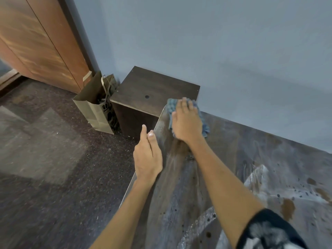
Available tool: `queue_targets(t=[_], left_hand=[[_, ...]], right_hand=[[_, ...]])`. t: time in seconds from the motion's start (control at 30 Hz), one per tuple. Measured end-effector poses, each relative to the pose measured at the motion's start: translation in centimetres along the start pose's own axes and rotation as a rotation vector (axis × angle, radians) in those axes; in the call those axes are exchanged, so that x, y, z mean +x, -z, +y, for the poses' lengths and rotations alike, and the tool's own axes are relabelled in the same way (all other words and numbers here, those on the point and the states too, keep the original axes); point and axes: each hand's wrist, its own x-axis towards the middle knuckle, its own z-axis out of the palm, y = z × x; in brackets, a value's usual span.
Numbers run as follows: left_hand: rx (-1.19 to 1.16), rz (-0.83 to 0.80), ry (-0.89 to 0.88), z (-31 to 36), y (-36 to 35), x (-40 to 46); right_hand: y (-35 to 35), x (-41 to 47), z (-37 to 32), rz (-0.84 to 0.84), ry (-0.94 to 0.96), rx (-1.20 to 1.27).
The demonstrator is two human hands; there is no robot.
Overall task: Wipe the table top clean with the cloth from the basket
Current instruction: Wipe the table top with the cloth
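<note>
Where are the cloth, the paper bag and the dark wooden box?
cloth (204, 126), head view, blue edge right of the hand
paper bag (89, 108), head view, front side panel
dark wooden box (154, 85), head view, top face

No legible text anywhere; the black print on the paper bag (107, 112) beside me is unreadable.
</note>
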Motion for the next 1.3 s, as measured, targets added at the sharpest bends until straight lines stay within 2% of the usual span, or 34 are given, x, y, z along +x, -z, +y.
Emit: queue_targets(t=[0.1, 0.17, 0.23, 0.27, 0.33, 0.4, 0.47, 0.53, 0.67, 0.73, 0.8, 0.9, 1.03, 1.17, 1.3], left_hand=[[-0.049, -0.032, -0.015, -0.2, 0.4, -0.1], [-0.054, -0.029, -0.012, -0.6, 0.6, 0.0], [-0.065, -0.031, 0.01, -0.9, 0.6, 0.1], [-0.068, -0.034, 0.022, -0.9, 0.6, 0.1], [-0.066, -0.037, 0.029, -0.9, 0.5, 0.1], [-0.054, -0.038, 0.02, -1.0, 0.4, 0.1], [-0.037, -0.038, 0.011, -1.0, 0.4, 0.0], [-0.019, -0.042, -0.007, -0.8, 0.5, 0.0], [-0.009, -0.021, -0.072, -0.5, 0.8, -0.2], [-0.002, -0.02, -0.084, -0.3, 0.7, -0.2], [-0.008, -0.022, -0.072, -0.3, 0.7, -0.2], [-0.029, -0.018, -0.06, -0.3, 0.7, -0.2], [-0.036, 0.001, -0.032, -0.5, 0.5, -0.4], [-0.067, -0.004, -0.026, -0.8, 0.5, -0.4], [-0.101, -0.004, -0.053, -0.7, 0.5, -0.5]], right_hand=[[-0.4, -2.2, -1.8, -0.021, 0.255, -0.054], [-0.4, -4.6, -0.7, -0.079, 0.479, -0.022], [0.4, -5.5, 1.8, -0.139, 0.585, 0.023], [0.6, -5.1, 3.1, -0.131, 0.554, 0.027], [0.9, -3.4, 4.5, -0.077, 0.326, 0.028], [0.9, -1.4, 3.9, -0.008, 0.079, 0.005], [0.3, -0.1, 1.9, 0.016, -0.043, 0.007], [-0.2, 0.1, 0.0, 0.01, -0.01, 0.03], [-0.8, -3.2, -1.1, -0.037, 0.312, 0.021], [-0.5, -4.9, 0.4, -0.076, 0.395, 0.033], [-0.1, -5.8, 2.4, -0.077, 0.364, 0.035], [0.7, -4.4, 4.9, -0.03, 0.147, 0.03], [1.0, -0.4, 3.3, -0.028, -0.067, 0.023], [-0.1, 1.1, -0.9, -0.026, -0.007, 0.051], [-0.5, -0.1, -0.6, -0.022, 0.099, 0.026]])
